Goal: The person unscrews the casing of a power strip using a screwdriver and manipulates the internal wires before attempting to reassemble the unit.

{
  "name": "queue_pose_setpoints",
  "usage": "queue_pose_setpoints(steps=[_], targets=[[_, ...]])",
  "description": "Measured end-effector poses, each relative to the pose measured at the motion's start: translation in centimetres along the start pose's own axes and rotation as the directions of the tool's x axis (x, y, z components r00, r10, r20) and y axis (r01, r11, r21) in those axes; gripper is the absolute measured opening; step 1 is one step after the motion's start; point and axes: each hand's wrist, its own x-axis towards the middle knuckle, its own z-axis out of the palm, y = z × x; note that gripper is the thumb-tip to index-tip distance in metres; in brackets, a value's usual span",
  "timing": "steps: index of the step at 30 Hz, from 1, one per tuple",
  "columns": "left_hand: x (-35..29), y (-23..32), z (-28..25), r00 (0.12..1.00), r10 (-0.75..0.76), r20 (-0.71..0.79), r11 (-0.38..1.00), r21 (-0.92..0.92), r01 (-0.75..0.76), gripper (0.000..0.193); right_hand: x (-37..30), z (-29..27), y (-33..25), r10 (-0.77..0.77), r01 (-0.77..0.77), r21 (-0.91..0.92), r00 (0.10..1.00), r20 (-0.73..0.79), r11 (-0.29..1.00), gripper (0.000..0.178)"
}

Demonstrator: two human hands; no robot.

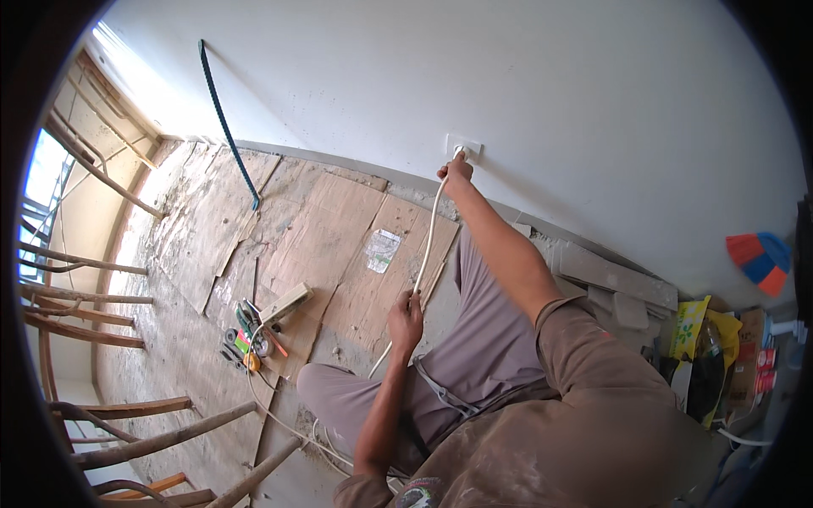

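Note:
A white socket plate (475,149) is set low in the wall. At it, my right hand (458,173) is closed on a white plug (460,151), its fingers pressed against the plate's front. Whether the plug's pins are fully in cannot be seen. From the plug a white cable (434,222) hangs down to my left hand (405,324). My left hand is closed around this cable, above my bent leg. Below that hand, the cable carries on towards my knee.
Cardboard sheets (330,212) cover the dusty floor. Left of my knee lie several tools (254,330) beside a pale extension block (286,302). A dark ribbed rod (222,114) leans on the wall. Wooden poles (169,430) stand at left; tile pieces (614,275) and a yellow bag (690,326) at right.

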Motion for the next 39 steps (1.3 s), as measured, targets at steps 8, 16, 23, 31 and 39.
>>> queue_pose_setpoints(steps=[8, 16, 23, 31, 39], targets=[[-0.7, -1.0, 2.2, 0.996, 0.064, -0.054, 0.997, -0.04, -0.066, 0.028, 3.4, -2.4, -0.5, 0.023, -0.015, -0.05, 0.986, 0.164, 0.999, 0.042], [-0.2, -1.5, 2.8, 1.0, -0.014, 0.006, 1.0, 0.014, 0.014, 0.029, 4.1, -2.6, -0.2, 0.116, -0.083, -0.163, 0.972, 0.204, 0.983, 0.037], [-0.5, -0.2, 1.5, 0.995, -0.017, -0.101, 0.99, -0.142, 0.002, 0.03, 8.7, -1.6, 1.0, -0.159, 0.17, -0.009, 0.937, 0.311, 0.985, 0.048], [-1.7, -2.0, 0.6, 0.985, 0.042, -0.169, 0.99, -0.128, -0.064, 0.024, 6.8, -1.9, 0.2, 0.027, -0.013, -0.07, 0.978, 0.207, 0.997, 0.061], [-0.3, -1.6, 1.4, 0.984, 0.023, -0.179, 0.985, -0.166, -0.053, 0.023, 2.6, -0.3, -1.2, -0.04, 0.057, -0.098, 0.984, 0.176, 0.994, 0.064]])
